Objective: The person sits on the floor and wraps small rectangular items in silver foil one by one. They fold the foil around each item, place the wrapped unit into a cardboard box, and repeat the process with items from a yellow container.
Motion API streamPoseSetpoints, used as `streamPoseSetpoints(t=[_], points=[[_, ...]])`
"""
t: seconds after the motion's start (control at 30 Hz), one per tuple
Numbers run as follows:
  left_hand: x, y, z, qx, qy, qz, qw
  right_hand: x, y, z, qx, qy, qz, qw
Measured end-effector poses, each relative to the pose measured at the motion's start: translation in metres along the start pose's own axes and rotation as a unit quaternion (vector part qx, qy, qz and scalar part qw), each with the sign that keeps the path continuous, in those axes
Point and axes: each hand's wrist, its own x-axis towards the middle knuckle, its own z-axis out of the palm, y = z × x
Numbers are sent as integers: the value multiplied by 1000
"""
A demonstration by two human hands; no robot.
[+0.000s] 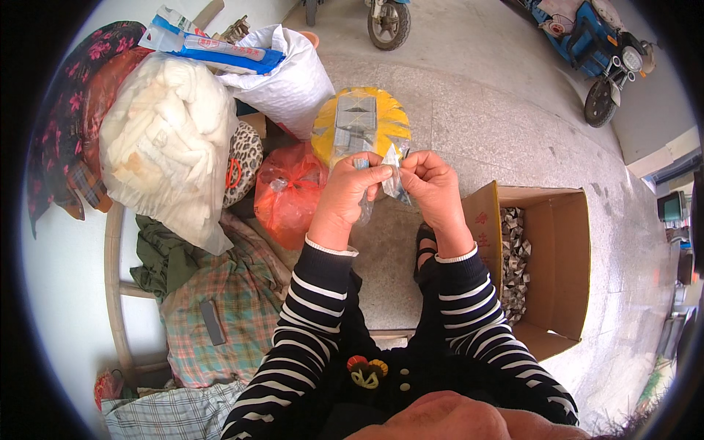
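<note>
In front of me, both hands meet above the floor. My left hand [360,184] grips a clear plastic bag [391,170] between thumb and fingers, and a small bluish-grey piece shows by its curled fingers. My right hand [432,179] pinches the other side of the same plastic; a thin dark item shows at its fingertips, too small to name. Just beyond the hands stands a round stool-like surface covered with yellow tape [396,113]. Bundled grey blocks [356,118] in clear plastic lie on it.
To the right, an open cardboard box [555,264] holds many small metallic-looking pieces [514,264]. At left are a red plastic bag [289,192], a white woven sack [297,77], a large bag of pale stuffing [165,137] and plaid cloth [220,330] with a dark phone-like slab. Parked vehicles stand farther off.
</note>
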Motion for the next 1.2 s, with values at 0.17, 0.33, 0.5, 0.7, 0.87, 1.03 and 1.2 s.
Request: streamPoseSetpoints(t=[0.17,0.33,0.5,0.7,0.87,1.03,1.2], points=[[-5,0,5,-143,-90,-8,986,1,-3,-6,126,-79,23,989],[-8,2,0,-116,-153,3,981,-4,-7,-13,207,-134,102,964],[-7,2,-9,-97,-188,27,977,-4,-10,-14,253,-191,118,941],[-1,-1,-17,-192,-162,64,966,-6,-16,-14,250,-136,68,956],[1,-5,-17,-195,-173,68,963,-3,-10,-12,157,-118,-21,980],[1,-9,-9,-217,-163,63,960,-2,-2,-13,159,-96,-17,983],[0,-10,-2,-239,-147,37,959,0,1,-13,201,-87,-4,976]])
